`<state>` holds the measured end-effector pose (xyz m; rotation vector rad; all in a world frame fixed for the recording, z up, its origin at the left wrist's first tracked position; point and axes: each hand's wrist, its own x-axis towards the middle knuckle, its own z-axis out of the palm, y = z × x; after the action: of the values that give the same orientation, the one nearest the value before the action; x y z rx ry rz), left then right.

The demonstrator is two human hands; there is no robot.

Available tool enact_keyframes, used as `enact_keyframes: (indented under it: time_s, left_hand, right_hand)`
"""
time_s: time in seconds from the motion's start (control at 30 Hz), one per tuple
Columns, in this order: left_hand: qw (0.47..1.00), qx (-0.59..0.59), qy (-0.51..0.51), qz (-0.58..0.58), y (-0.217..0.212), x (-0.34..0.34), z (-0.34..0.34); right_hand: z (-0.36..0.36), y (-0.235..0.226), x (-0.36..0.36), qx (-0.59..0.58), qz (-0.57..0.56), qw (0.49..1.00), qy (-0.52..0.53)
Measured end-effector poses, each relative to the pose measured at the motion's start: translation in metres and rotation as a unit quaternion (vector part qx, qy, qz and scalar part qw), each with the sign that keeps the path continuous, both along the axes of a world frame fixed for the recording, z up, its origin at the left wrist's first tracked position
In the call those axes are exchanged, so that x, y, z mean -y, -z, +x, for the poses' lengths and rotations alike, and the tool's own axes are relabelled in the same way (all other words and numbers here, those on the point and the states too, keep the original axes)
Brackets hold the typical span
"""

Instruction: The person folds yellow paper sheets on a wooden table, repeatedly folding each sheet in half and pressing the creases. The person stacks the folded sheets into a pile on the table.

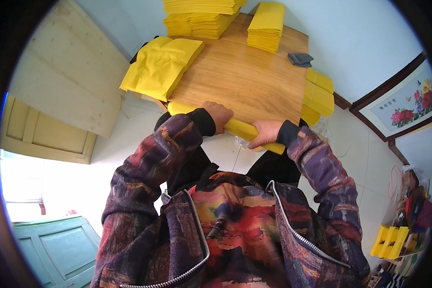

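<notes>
A long, narrow strip of folded yellow paper (240,128) lies along the near edge of the wooden table (240,72), slanting down to the right. My left hand (218,116) is closed over its middle, with the fingers bent down on the far side. Nearer the strip's right end, my right hand (267,132) grips it with the thumb on the near side. Whether it is one sheet or several layers cannot be made out. To the left, a loose pile of wide yellow sheets (163,67) rests on the table's corner, its top sheet wrinkled.
Tall yellow stacks (201,24) and a narrower folded stack (266,26) stand at the table's back. A grey cloth (300,59) lies by the right edge. Beyond that edge are wrapped yellow bundles (318,93). A framed flower picture (403,101) leans at right.
</notes>
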<state>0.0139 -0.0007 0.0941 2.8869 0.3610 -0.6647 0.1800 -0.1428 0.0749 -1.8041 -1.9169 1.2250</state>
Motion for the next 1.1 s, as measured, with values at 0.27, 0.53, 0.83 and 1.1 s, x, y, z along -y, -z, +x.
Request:
enact_keyframes:
  time_s: [0.27,0.53,0.83,1.1]
  left_hand:
    - [0.98,-0.031,-0.007,-0.197,0.016,-0.026,-0.005]
    - [0.996,-0.026,0.008,-0.09,0.024,-0.023,-0.022]
    - [0.987,0.009,-0.014,-0.159,0.031,-0.04,-0.033]
    - [0.977,-0.021,-0.03,-0.208,0.031,-0.046,-0.038]
  right_hand:
    - [-0.003,0.01,0.007,0.228,0.079,0.969,0.047]
    - [0.0,0.021,0.018,0.12,0.014,0.993,0.005]
    - [-0.011,-0.008,0.031,0.23,0.046,0.97,0.068]
    - [-0.017,-0.015,0.032,0.162,0.105,0.979,0.059]
